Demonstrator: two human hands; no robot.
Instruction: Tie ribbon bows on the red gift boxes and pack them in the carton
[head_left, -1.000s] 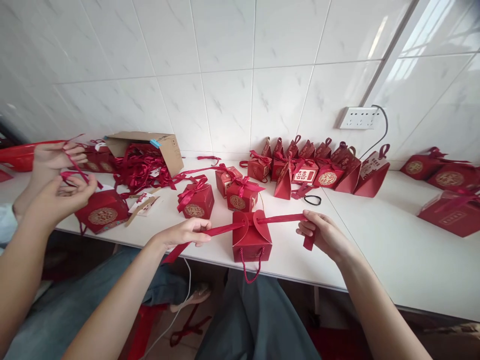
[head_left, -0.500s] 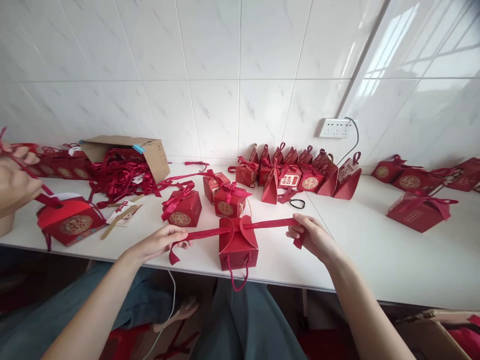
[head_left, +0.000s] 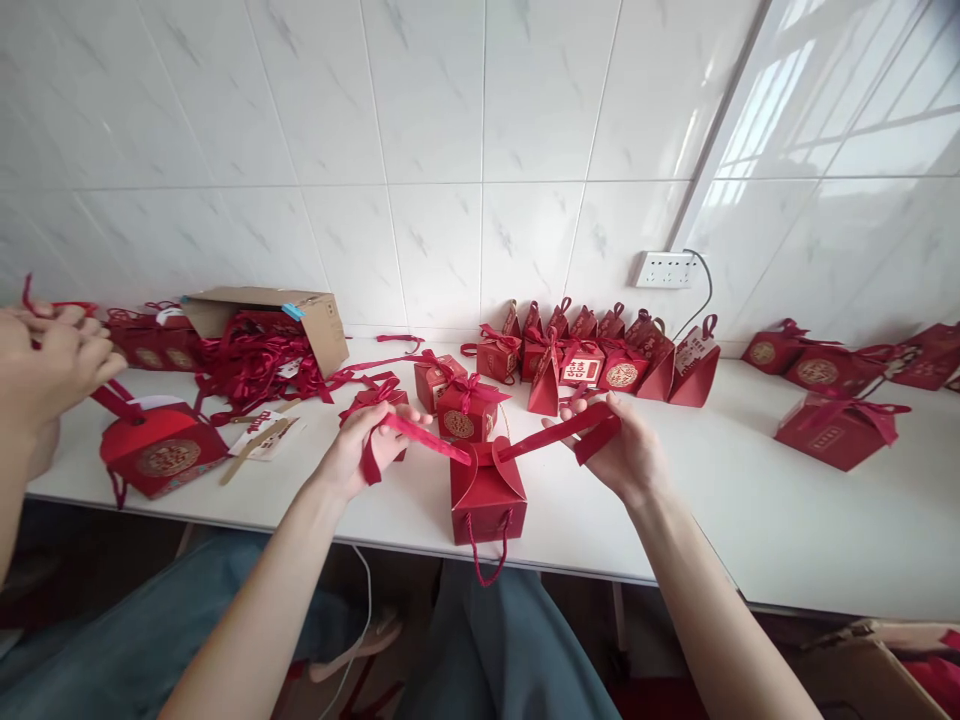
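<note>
A red gift box point(head_left: 489, 510) with a twisted cord handle stands at the table's front edge, directly before me. Its rounded top flaps meet, and a red ribbon point(head_left: 429, 436) passes through them. One ribbon end runs up to my left hand point(head_left: 367, 445), which grips it with the tail hanging below the fingers. On the other side my right hand point(head_left: 624, 450) has its palm turned up and grips the opposite end between thumb and fingers. Both ribbon ends slope upward from the box. Behind it sits a bow-tied box point(head_left: 465, 415); another is partly hidden by my left hand.
At left, a co-worker's hands point(head_left: 56, 360) hold ribbon above a red box point(head_left: 165, 450). A cardboard box point(head_left: 324, 330) spills red ribbons. Finished-looking red boxes point(head_left: 622, 370) line the wall, with more at right point(head_left: 836, 430). A power strip point(head_left: 666, 270) is on the wall.
My hands have risen and come closer together with the ribbon ends, which now slope upward instead of stretching nearly level. My palms have turned upward. The view has shifted slightly.
</note>
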